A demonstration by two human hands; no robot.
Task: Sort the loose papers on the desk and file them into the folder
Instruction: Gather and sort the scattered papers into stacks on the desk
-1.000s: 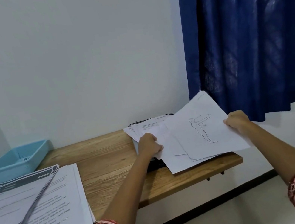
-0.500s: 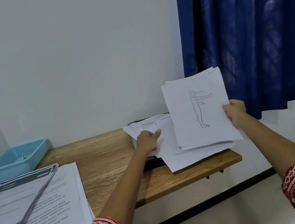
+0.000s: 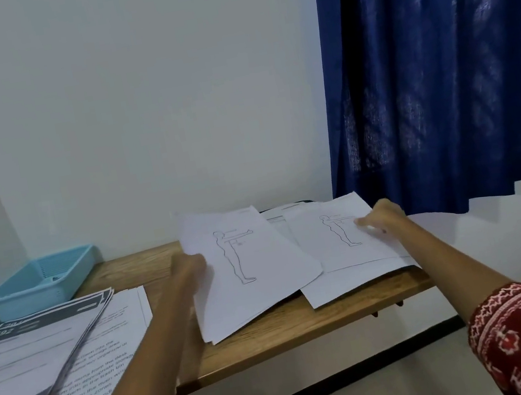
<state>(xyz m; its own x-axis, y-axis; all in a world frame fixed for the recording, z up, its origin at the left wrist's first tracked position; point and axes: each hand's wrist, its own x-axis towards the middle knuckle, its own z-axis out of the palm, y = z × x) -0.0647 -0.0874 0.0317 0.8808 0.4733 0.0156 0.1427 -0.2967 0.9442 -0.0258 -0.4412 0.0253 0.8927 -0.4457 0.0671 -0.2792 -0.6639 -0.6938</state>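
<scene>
My left hand (image 3: 191,267) grips the left edge of a small bundle of white sheets (image 3: 254,289) whose top page shows a standing figure outline; the bundle is tilted over the middle of the wooden desk (image 3: 275,330). My right hand (image 3: 379,216) rests on a second pile of papers (image 3: 338,253) at the desk's right end, fingers on a page with the same figure drawing. A dark folder edge (image 3: 302,203) peeks out behind that pile against the wall. Both hands are motion-blurred.
A large stack of printed sheets (image 3: 55,365) covers the desk's left front. A light blue plastic basket (image 3: 37,283) stands at the back left corner. A blue curtain (image 3: 437,61) hangs at the right; the right pile overhangs the desk's right edge.
The bundle that my right hand held upright has passed to my left hand and moved left over the desk's middle. My right hand dropped onto the right pile, where another figure page shows.
</scene>
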